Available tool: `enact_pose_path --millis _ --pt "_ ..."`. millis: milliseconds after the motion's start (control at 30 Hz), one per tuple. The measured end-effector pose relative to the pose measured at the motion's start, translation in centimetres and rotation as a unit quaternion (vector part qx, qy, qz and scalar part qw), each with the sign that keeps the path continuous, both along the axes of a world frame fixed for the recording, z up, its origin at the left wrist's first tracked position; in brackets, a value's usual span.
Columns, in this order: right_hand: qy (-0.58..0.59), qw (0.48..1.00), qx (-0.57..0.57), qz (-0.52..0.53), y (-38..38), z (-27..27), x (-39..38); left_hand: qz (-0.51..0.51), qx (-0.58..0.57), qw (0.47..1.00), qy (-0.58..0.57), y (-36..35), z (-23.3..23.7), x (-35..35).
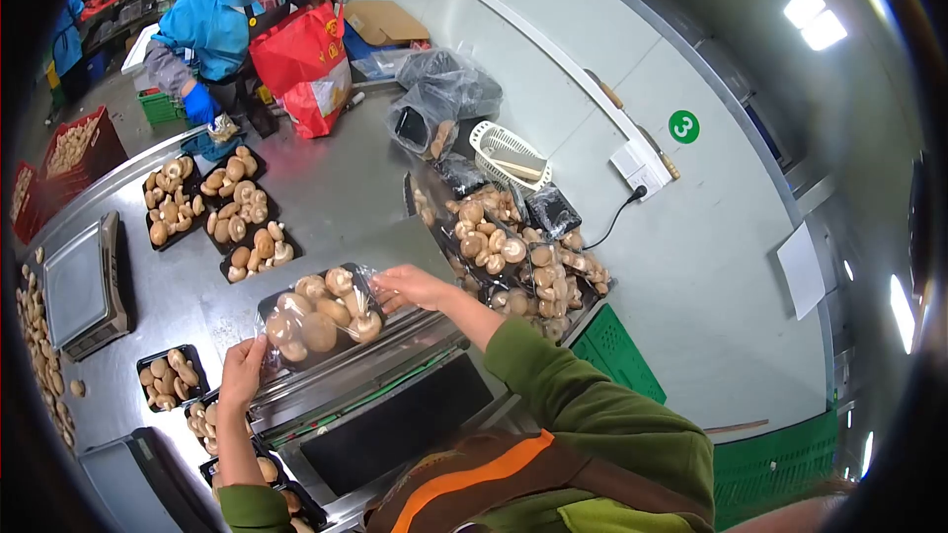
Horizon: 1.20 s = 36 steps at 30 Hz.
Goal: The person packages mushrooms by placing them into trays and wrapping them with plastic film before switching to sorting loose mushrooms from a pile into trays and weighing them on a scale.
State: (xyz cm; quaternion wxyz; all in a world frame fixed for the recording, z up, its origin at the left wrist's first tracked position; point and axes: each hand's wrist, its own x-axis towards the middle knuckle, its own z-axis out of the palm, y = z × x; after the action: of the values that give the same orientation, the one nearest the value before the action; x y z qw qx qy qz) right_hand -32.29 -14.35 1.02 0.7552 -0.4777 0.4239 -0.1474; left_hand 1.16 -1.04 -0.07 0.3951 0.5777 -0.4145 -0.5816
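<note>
The steel counter (346,173) spreads beneath the work, and the wrapped tray (339,346) is held up at its near edge; whether its underside touches metal, I cannot tell. The tray's long axis runs from hand to hand, sloping up toward the right in view, with its filled face turned up to the wearer. It is probably light and fairly stiff, best taken by its two short ends. Both grips are closed on it: the right hand (413,288) pinches the right end, the left hand (243,370) the left. The mushrooms (319,332) inside look firm yet easily bruised, so pressure belongs on the rim. The clear film (367,278), glossy and crinkled, is likely slippery.
</note>
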Motion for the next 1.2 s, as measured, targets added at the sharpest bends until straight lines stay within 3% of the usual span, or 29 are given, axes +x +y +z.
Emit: enact_pose_path --millis 33,100,133,200,233,267,333,400,433,467,533,600,633,667,733,867,1000,1067,1133,1200 --pt "0.026 0.998 -0.031 -0.05 0.4 -0.2 0.4 -0.001 0.006 1.0 -0.001 0.1 -0.4 -0.4" --pt "0.036 0.984 -0.054 -0.168 1.6 0.4 2.0 0.119 -0.013 0.992 -0.041 -0.2 -0.8 -1.8" --pt "0.038 0.983 -0.052 -0.17 2.4 1.0 2.3 0.116 -0.01 0.992 -0.039 -0.2 -1.2 -2.6" --pt "0.136 0.927 -0.262 -0.232 4.0 2.2 3.0 0.221 -0.091 0.971 -0.009 -0.1 -1.1 -4.0" --pt "0.128 0.908 -0.293 -0.27 5.2 3.2 3.1 0.238 -0.095 0.965 -0.053 0.8 1.6 -5.3" --pt "0.13 0.907 -0.292 -0.273 6.8 4.4 2.7 0.234 -0.095 0.966 -0.052 1.7 2.3 -5.9" --pt "0.157 0.886 -0.342 -0.273 10.6 6.0 1.3 0.236 -0.143 0.946 -0.169 4.7 2.8 -6.6" --pt "0.072 0.918 -0.218 -0.323 14.5 6.3 -0.1 0.227 -0.099 0.961 -0.12 8.1 4.6 -7.8" --pt "0.095 0.921 -0.216 -0.311 16.4 6.8 -0.9 0.2 -0.128 0.954 -0.184 10.0 5.0 -8.3" --pt "0.095 0.92 -0.213 -0.315 17.7 7.0 -1.7 0.197 -0.129 0.961 -0.146 11.4 6.3 -9.2" --pt "0.072 0.952 -0.055 -0.293 21.0 6.8 -3.3 0.177 -0.1 0.97 -0.137 13.9 4.7 -9.4" --pt "0.126 0.953 -0.073 -0.265 22.0 6.5 -4.0 0.126 -0.044 0.973 -0.19 15.2 2.8 -9.2" --pt "0.163 0.942 -0.137 -0.258 22.3 4.3 -4.6 0.126 -0.033 0.975 -0.178 15.9 2.2 -9.7" --pt "0.208 0.923 -0.207 -0.248 22.6 2.4 -5.0 0.129 -0.031 0.977 -0.169 16.2 1.4 -10.1" --pt "0.253 0.904 -0.241 -0.246 23.0 -0.5 -5.4 0.166 -0.085 0.963 -0.197 16.4 -0.9 -11.4" --pt "0.269 0.894 -0.224 -0.279 25.4 -3.6 -5.9 0.16 -0.054 0.973 -0.159 16.7 -1.3 -12.5" --pt "0.307 0.866 -0.237 -0.315 28.8 -3.6 -7.6 0.122 -0.066 0.966 -0.219 17.4 -0.9 -14.2" --pt "0.35 0.81 -0.331 -0.334 31.1 -3.8 -10.3 0.053 -0.097 0.953 -0.281 18.0 -2.4 -14.2" --pt "0.395 0.788 -0.321 -0.347 33.3 -5.4 -13.3 0.004 -0.191 0.916 -0.353 17.8 -4.0 -14.4" --pt "0.422 0.747 -0.363 -0.364 34.6 -7.6 -14.5 -0.032 -0.205 0.902 -0.379 17.0 -4.1 -15.4"
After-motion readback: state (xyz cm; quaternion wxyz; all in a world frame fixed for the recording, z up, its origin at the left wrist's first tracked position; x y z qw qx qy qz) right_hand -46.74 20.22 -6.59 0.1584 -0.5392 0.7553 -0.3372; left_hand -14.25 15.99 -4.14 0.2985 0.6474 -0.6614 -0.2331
